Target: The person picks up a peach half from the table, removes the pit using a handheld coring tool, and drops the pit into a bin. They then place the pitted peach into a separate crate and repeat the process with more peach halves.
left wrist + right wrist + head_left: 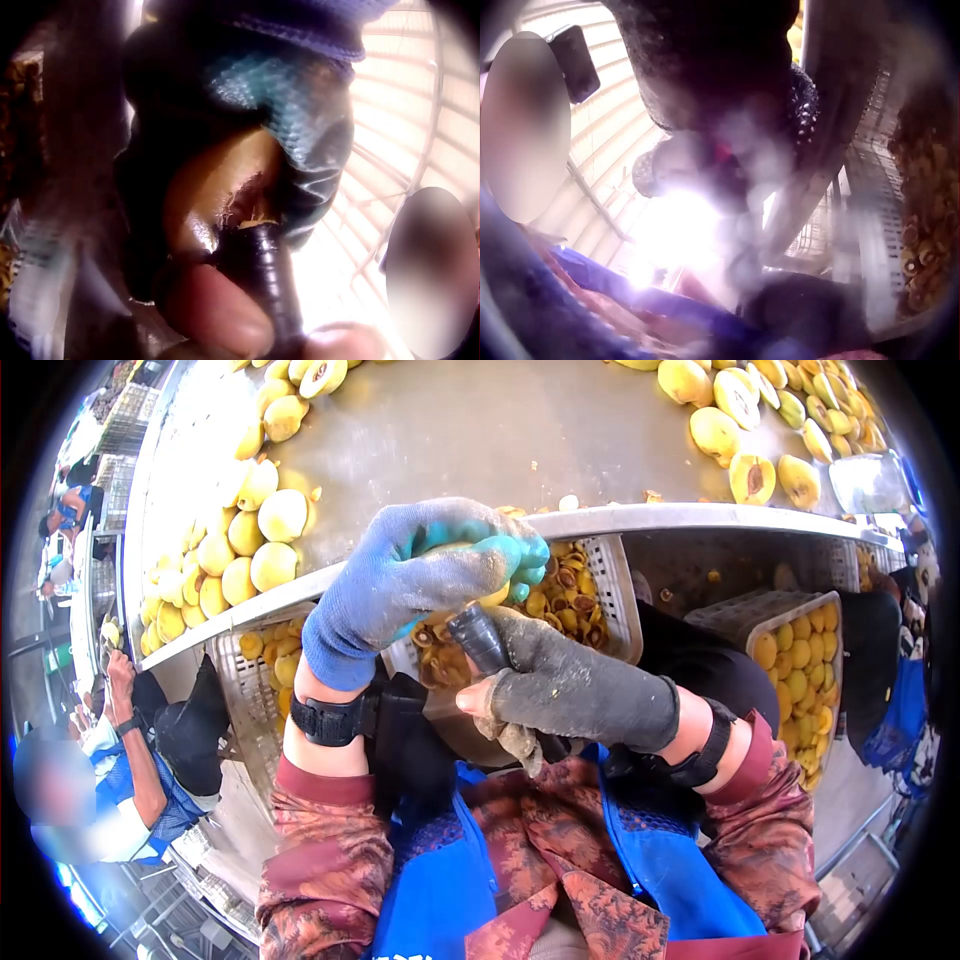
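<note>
The left hand (430, 575), in a blue glove with teal fingers, curls round a yellow fruit piece (199, 184). In the left wrist view a dark, rough hollow shows in the fruit's cut side. The right hand (570, 685), in a worn grey glove with bare fingertips, grips a tool with a black ribbed handle (480, 641). The handle's upper end (251, 244) meets the fruit's hollow; whatever tip it has is hidden. Glare and the dark glove hide the tool in the right wrist view.
A metal table (440, 445) holds yellow fruits (283, 515) at left and halved fruits (752, 479) at right. Below its edge stand a crate (622, 595) of cut pieces and a crate (740, 622) of yellow fruit. Another person (130, 790) sits at left.
</note>
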`<act>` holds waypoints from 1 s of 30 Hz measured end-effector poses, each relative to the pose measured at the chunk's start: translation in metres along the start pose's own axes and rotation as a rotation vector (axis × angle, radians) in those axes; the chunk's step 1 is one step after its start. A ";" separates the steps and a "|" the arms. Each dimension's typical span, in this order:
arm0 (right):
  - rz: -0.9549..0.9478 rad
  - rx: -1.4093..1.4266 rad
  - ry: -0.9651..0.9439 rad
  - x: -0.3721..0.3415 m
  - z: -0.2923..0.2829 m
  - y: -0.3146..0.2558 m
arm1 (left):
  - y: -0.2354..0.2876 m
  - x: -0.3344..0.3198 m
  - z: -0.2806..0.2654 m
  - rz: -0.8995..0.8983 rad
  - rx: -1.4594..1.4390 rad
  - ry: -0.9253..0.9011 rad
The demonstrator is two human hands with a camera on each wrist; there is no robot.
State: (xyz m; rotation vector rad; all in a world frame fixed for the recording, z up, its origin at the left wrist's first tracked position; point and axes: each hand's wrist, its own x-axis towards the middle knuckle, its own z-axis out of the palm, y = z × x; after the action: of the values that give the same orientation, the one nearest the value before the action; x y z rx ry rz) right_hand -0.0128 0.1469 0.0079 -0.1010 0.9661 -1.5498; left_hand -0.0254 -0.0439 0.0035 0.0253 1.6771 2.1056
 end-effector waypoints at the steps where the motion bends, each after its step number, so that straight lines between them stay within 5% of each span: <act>1: -0.018 0.049 -0.028 0.001 -0.003 0.003 | 0.002 -0.001 0.002 -0.021 -0.035 0.010; 17: 0.047 0.519 -0.249 -0.013 -0.002 -0.006 | -0.001 -0.004 0.020 0.185 -0.292 0.046; 20: 0.021 0.409 -0.238 -0.010 -0.006 -0.007 | -0.003 -0.001 0.021 0.197 -0.282 0.085; 24: -0.103 0.002 -0.020 -0.003 -0.001 -0.012 | -0.014 0.011 0.021 0.250 -0.396 0.190; 27: -0.661 -0.895 0.380 0.024 -0.005 0.023 | -0.011 0.014 0.015 0.196 -0.633 0.271; 30: -0.573 -1.056 0.367 0.018 -0.008 0.022 | -0.002 0.008 0.011 0.256 -0.532 0.346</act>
State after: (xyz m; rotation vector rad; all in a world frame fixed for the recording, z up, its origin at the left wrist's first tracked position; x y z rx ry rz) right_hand -0.0047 0.1373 -0.0184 -0.9228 2.1105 -1.4036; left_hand -0.0286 -0.0307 0.0020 -0.3200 1.2770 2.8222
